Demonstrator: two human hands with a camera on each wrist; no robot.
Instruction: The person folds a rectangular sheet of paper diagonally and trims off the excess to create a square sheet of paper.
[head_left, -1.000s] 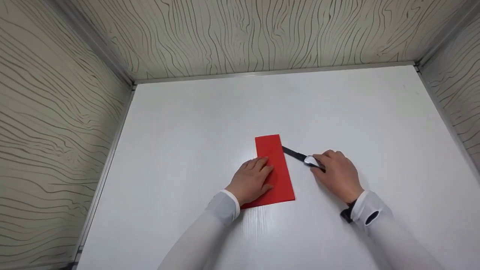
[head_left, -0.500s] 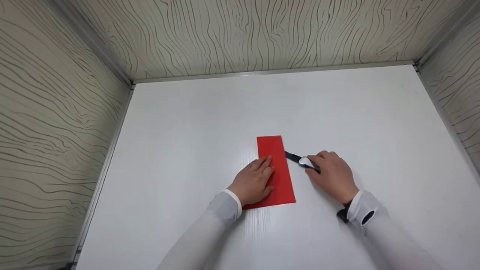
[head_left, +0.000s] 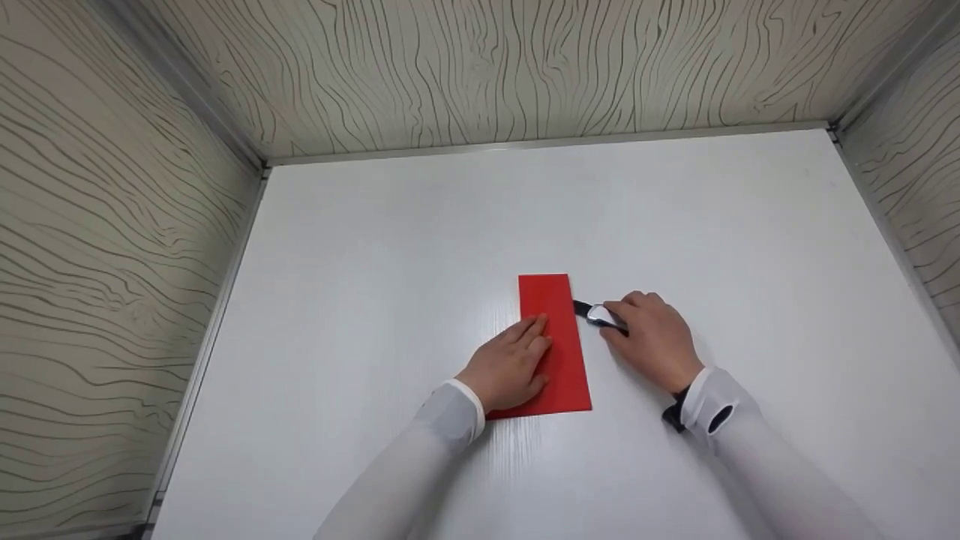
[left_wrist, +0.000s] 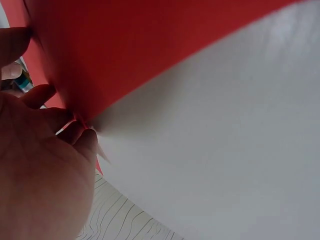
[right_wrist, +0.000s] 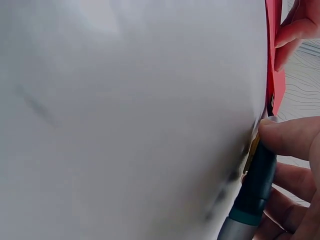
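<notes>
A folded sheet of red paper (head_left: 564,367) lies on the white table, its long side running away from me. My left hand (head_left: 504,366) rests on its left part, fingers extended and pressing it down. In the left wrist view the fingertips (left_wrist: 45,92) touch the red surface. My right hand (head_left: 657,339) grips a utility knife (head_left: 601,315) with a dark blade and a white-and-dark handle. At the paper's right edge the blade's far end is hidden. Thumb and fingers wrap the dark green handle (right_wrist: 257,175) in the right wrist view, close to the paper's layered edge.
The white tabletop (head_left: 375,262) extends around the paper. Wood-grain patterned panels (head_left: 480,75) wall it in at the back and both sides, with grey metal strips along the joins. A black band (head_left: 675,411) sits at the right wrist.
My right hand and the knife have moved left and slightly away from me; less of the blade shows beside the paper. The paper has shifted slightly right, while my left hand stays on it.
</notes>
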